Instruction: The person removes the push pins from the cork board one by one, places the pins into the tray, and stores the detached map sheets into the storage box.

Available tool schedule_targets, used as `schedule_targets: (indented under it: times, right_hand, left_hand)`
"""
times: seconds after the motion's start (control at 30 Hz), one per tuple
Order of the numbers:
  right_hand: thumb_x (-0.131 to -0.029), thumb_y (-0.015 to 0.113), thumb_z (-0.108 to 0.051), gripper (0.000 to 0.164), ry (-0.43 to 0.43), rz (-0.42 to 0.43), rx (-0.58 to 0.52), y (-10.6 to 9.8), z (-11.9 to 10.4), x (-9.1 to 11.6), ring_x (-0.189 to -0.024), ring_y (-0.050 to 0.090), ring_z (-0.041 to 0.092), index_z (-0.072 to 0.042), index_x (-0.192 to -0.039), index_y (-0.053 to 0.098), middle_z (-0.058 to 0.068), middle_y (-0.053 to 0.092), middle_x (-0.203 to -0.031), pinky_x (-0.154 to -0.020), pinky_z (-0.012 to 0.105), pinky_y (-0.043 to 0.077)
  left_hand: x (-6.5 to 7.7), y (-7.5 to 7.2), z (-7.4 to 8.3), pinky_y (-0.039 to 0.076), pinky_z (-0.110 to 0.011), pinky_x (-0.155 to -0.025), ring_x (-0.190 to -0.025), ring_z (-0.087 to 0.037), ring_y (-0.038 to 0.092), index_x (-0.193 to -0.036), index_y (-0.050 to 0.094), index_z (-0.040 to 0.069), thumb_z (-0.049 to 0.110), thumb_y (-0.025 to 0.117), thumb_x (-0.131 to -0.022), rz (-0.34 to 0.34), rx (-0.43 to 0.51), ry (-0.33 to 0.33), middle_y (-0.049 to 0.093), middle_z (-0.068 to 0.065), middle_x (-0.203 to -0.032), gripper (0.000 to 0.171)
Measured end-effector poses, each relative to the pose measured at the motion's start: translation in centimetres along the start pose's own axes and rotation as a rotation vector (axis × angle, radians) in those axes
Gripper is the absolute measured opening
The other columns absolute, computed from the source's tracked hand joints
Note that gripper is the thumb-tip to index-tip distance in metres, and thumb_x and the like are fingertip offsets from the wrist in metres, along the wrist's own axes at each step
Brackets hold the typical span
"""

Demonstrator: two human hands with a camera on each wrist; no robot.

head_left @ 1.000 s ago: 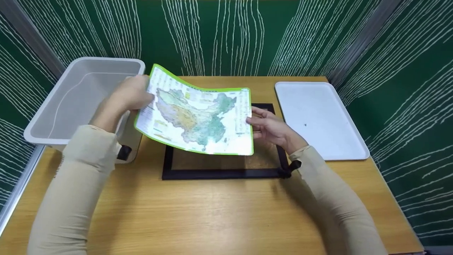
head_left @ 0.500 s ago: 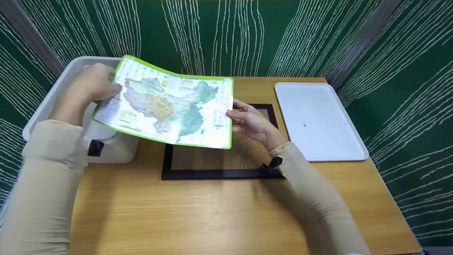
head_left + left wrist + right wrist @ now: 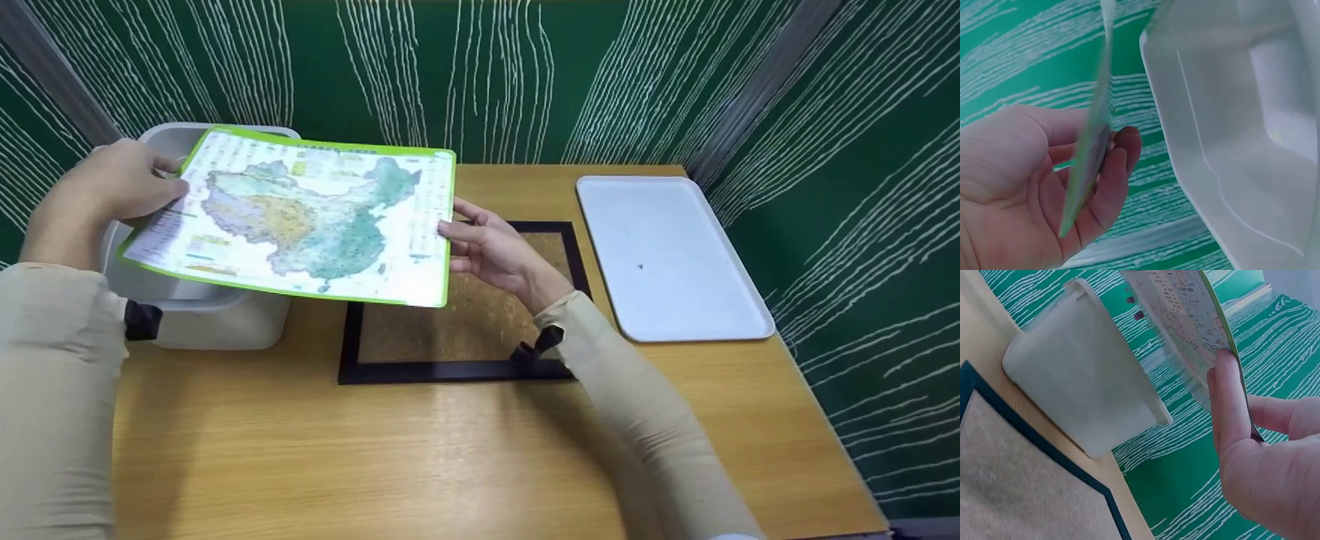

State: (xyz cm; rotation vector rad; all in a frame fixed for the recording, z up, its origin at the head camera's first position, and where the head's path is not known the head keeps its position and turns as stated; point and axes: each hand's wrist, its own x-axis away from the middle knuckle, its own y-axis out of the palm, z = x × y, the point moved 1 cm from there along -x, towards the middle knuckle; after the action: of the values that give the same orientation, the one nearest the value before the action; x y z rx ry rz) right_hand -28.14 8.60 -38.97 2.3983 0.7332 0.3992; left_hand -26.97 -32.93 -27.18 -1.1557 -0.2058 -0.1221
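Both hands hold up a map sheet [image 3: 300,225] with a bright green border, its printed side facing the head camera. My left hand [image 3: 112,184] pinches its left edge between thumb and fingers, above the grey plastic bin [image 3: 244,319]. At the opposite edge, my right hand [image 3: 499,251] grips the sheet, thumb on the printed face and fingers behind. The right wrist view shows the underside of the map [image 3: 1185,315], also printed, with straight fingers [image 3: 1230,399] lying along it. Part of the bin's opening is hidden by the sheet.
A dark-framed board [image 3: 457,371] with a brown speckled face lies mid-table, partly beneath the right forearm. To its right is a white tray [image 3: 675,262] with a small dark mark. Green walls [image 3: 495,75] with white lines enclose the wooden table [image 3: 375,465].
Both hands have carried the map leftward, from over the framed board to above the bin. The sheet has flattened somewhat. Bin, board and tray stay where they were.
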Motion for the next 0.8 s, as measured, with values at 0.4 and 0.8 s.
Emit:
schedule_targets:
  times: [0.4,0.8]
  right_hand:
    - [-0.101,0.057,0.000,0.050,-0.014,0.019,-0.015,1.3,0.2,-1.2,-0.093,0.073,0.032,-0.012,-0.149,0.048,0.022,0.070,-0.114,-0.069,0.040,0.062]
    - [-0.101,0.057,0.000,0.048,0.004,0.036,-0.032,2.0,0.4,-2.0,-0.096,0.073,0.034,-0.014,-0.147,0.052,0.024,0.068,-0.118,-0.071,0.040,0.062]
  left_hand:
    - [-0.1,0.5,-0.7,0.061,-0.041,-0.066,-0.078,-0.034,0.067,-0.139,0.046,-0.010,0.024,0.056,-0.103,-0.050,0.070,-0.090,0.057,-0.032,-0.110,0.051]
    - [-0.3,1.2,-1.8,0.062,-0.043,-0.069,-0.081,-0.037,0.066,-0.127,0.055,-0.011,0.023,0.059,-0.101,-0.026,0.107,-0.096,0.056,-0.032,-0.112,0.043]
